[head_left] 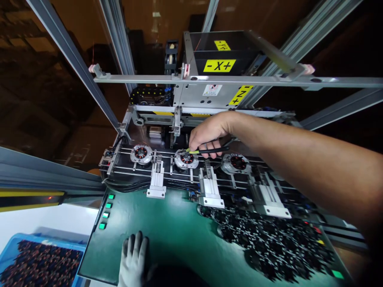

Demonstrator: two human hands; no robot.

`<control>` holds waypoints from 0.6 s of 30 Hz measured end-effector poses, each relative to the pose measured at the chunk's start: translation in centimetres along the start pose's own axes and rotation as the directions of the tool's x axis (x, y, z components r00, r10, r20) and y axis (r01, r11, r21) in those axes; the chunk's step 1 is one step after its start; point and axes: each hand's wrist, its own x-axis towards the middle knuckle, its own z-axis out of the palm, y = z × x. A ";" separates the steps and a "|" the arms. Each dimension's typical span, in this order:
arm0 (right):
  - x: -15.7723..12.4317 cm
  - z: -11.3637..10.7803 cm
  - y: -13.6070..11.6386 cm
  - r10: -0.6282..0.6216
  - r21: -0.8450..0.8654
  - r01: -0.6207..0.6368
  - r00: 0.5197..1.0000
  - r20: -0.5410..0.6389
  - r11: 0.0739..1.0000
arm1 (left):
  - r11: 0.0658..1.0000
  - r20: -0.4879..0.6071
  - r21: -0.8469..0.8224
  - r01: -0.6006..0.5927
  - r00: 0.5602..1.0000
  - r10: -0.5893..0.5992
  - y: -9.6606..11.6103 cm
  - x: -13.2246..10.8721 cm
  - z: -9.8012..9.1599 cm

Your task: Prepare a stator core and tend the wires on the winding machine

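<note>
My bare right hand (208,137) reaches in from the right, its fingers closed around pliers (209,151) with black and yellow-green handles. The tips of the pliers are at the middle motor stator (187,158), which sits in a round silver holder; whether they grip a wire there is too small to tell. A left stator (141,153) and a right stator (238,162), both with copper windings, sit in similar holders on the same rails. In a grey-white glove, my left hand (133,257) lies flat on the green tabletop (173,223) near its front edge, holding nothing.
Silver clamp blocks (210,187) stand before the holders. Many black stator cores (269,239) cover the table's right side. Green buttons (105,215) line the left edge. A blue bin (18,239) of wound parts stands lower left. A metal crossbar (239,81) spans above my right hand.
</note>
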 end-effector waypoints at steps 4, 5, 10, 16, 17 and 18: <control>0.6 -0.3 -0.1 0.021 -0.005 -0.020 0.999 0.031 1.000 | 0.999 0.018 -0.021 0.046 0.999 -0.046 0.1 -0.1 -0.1; 0.7 -0.4 -0.1 0.025 -0.003 -0.025 0.999 0.036 1.000 | 0.999 0.011 -0.025 0.039 0.999 -0.038 0.1 -0.1 -0.1; 1.2 -0.1 -0.2 0.045 0.038 -0.046 0.999 0.026 0.998 | 0.999 0.017 -0.035 0.035 0.999 -0.035 0.2 -0.2 0.0; 0.1 1.1 0.4 -0.072 0.024 0.073 0.997 -0.039 0.997 | 0.998 0.024 -0.020 0.059 0.998 -0.058 0.3 -0.3 0.1; -0.8 1.2 0.9 -0.108 0.040 0.110 0.993 -0.047 0.993 | 0.999 0.017 -0.012 0.048 0.999 -0.048 0.2 -0.3 0.2; -1.9 1.3 1.5 -0.147 0.066 0.150 0.988 -0.052 0.986 | 0.999 0.014 -0.004 0.037 0.999 -0.037 0.2 -0.3 0.2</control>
